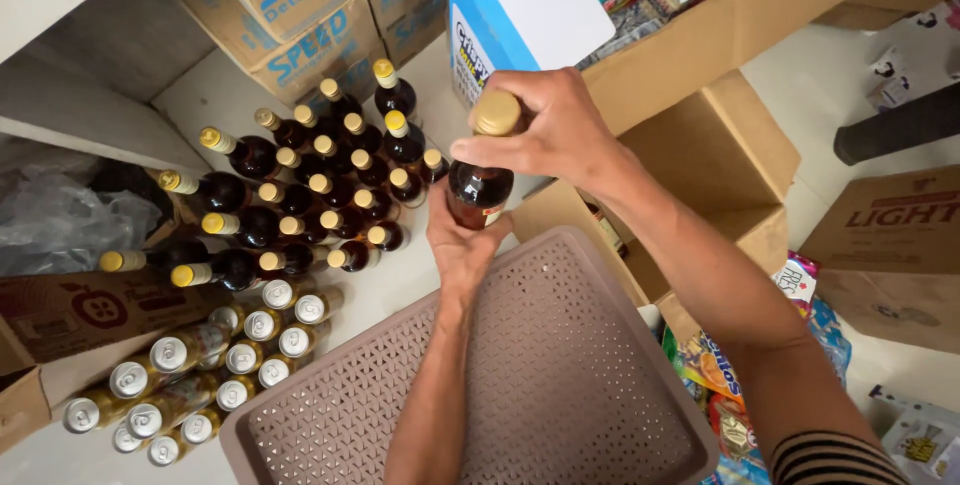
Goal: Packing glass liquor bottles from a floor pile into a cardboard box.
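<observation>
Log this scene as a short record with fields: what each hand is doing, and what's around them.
right hand: grips the gold cap of a dark bottle from above
left hand: supports that bottle's base from below
below hands: perforated tray, nothing in it
left of hands: dark bottles with gold caps standing on the floor, cans nearer the camera
around: cardboard boxes, snack packets

You are in the back room of a small shop, where goods are kept. At the left of the frame many dark bottles (300,195) and shiny cans (200,375) stand packed together on the floor. Cardboard boxes (300,5) are piled along the top. Bright snack packets (720,385) lie at the lower right, beside an open box (710,155).
</observation>
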